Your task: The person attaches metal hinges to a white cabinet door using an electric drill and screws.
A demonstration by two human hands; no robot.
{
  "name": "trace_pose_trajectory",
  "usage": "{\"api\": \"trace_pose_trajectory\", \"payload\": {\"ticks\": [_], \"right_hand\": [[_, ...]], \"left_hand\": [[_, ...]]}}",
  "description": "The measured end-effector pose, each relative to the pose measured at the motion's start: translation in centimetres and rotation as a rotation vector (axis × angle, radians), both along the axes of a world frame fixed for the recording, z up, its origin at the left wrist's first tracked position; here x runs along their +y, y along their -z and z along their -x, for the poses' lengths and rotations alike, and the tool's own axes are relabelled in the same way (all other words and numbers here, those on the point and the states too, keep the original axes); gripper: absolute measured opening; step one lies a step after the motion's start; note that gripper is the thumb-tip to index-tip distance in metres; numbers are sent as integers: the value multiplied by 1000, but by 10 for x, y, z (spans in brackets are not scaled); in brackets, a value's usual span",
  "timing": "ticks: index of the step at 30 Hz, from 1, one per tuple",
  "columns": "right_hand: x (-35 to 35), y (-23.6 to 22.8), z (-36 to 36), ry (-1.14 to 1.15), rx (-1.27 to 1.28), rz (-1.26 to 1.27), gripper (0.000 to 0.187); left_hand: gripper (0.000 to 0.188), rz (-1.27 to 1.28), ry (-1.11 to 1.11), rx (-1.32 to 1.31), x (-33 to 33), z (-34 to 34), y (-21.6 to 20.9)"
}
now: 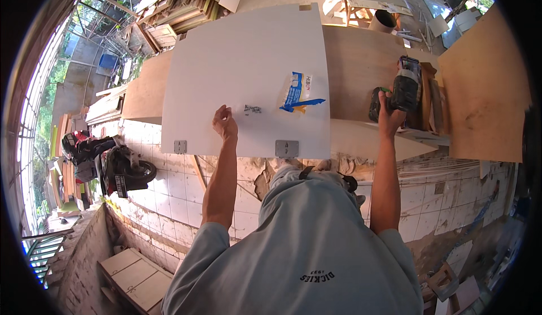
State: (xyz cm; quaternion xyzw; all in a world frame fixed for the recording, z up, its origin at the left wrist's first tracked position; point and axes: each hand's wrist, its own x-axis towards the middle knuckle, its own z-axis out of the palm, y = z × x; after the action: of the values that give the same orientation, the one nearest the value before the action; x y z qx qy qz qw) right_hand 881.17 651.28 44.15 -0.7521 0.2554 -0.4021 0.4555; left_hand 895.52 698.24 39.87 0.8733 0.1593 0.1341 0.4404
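Note:
My right hand (389, 114) is wrapped round the handle of a black cordless drill (406, 86), held upright over the brown board to the right of a white panel (237, 61). My left hand (224, 123) is above the panel near its front edge, its fingers curled together; whatever is in them is too small to make out. Just right of those fingers lies a small pile of dark screws (252, 110). Farther right is a torn blue, white and yellow packet (296, 89). Flat metal plates sit at the panel's front edge, one at left (180, 146) and one at right (287, 148).
A brown board (361, 72) extends under and right of the panel, with wood strips (435, 103) and a large upright sheet (483, 89) beyond. Stacked boards (180, 4) stand behind. A motorcycle (121, 168) is at left, and a pale cabinet (138, 278) at lower left.

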Motion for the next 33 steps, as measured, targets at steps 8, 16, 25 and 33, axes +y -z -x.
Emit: {"api": "trace_pose_trajectory", "payload": {"ticks": [8,16,25,33], "right_hand": [[-5,-17,-8,13,-195,-343,21],[37,-112,47,-208,-251,-256,11],[69,-126,135,-279,20,-266,48],[72,-106,189,-392,371,123,16]], "left_hand": [[31,-425,435,-259,-22,12,-20],[24,-339,434,-50,-23,-8,4],[15,-412,454,-194,-30,-17,5],[16,44,205,-209,-45,2,-24]]}}
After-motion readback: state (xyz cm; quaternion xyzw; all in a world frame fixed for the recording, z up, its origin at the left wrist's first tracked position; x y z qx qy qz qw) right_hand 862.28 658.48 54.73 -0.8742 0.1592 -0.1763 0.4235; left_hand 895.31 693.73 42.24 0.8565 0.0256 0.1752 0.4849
